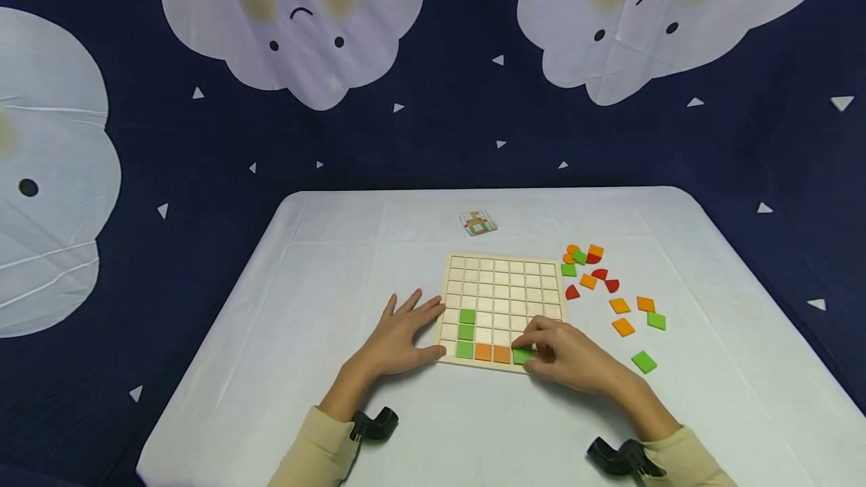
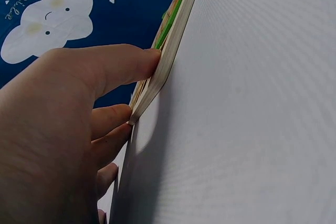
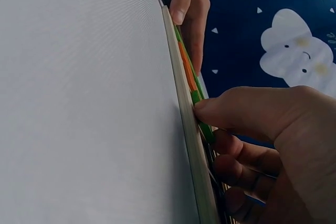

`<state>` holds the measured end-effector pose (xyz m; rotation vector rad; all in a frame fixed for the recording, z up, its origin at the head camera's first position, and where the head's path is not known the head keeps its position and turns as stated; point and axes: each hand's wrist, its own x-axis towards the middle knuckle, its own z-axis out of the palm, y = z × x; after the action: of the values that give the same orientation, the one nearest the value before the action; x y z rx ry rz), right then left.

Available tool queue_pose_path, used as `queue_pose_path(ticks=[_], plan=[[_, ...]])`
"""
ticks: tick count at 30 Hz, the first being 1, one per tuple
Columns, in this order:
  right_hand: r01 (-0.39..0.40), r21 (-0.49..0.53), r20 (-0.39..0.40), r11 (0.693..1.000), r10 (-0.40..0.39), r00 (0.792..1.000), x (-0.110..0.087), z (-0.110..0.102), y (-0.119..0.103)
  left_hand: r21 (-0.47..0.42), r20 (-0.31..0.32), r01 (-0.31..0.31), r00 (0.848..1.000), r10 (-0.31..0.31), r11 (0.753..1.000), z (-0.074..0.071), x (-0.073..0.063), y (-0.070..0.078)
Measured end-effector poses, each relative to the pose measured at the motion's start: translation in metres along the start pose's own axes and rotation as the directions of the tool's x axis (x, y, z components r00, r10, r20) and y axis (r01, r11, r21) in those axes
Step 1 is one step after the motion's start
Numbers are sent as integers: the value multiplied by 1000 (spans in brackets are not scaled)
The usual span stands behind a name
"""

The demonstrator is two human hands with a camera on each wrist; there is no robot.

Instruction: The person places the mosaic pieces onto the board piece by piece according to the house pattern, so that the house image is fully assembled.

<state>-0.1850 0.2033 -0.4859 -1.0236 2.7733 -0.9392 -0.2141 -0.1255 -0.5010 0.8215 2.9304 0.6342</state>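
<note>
Tan sleeves [image 1: 311,446] with black wrist mounts [image 1: 381,424] sit closest to the camera, one per arm. Left hand [image 1: 399,333] isn't gripping anything — fingers spread, thumb and fingertips against the left edge of the wooden grid board [image 1: 501,292], which I'd guess stops it sliding on the white worktop [image 1: 338,246]. Right hand [image 1: 568,353] is pinching a green tile [image 1: 520,356] between thumb and fingers at the board's near row, just right of two orange tiles [image 1: 483,352]. Holding it by the edges makes sense with cells that snug (can't tell if it's fully seated, fingers are in the way). Three green squares [image 1: 466,332] run from the near row toward the far side, one column in from the left. Loose orange squares [image 1: 623,327], green ones [image 1: 644,361] and red wedges [image 1: 599,274] lie to the right — handy for that arm, I reckon. Small printed card [image 1: 478,223] is beyond the far edge, probably so nothing covers it.
</note>
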Motion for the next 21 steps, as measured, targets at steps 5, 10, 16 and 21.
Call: queue_pose_path(ticks=[5, 10, 16, 21], plan=[[4, -24, -14, 1000, -5, 1000, -1, 2, -1, -1, 0, 6, 1000, -6, 1000, 0, 0, 1], [-2, -28, -14, 1000, 2, 1000, 0, 2, -3, -6, -2, 10, 1000, -10, 1000, 0, -1, 1], [31, -35, -44, 999, -32, 999, -1, 2, 0, -7, 0, 11, 1000, -11, 1000, 0, -1, 1], [44, -19, -94, 999, -46, 995, -7, -4, 5, -2, -3, 4, 1000, -4, 1000, -1, -1, 1]])
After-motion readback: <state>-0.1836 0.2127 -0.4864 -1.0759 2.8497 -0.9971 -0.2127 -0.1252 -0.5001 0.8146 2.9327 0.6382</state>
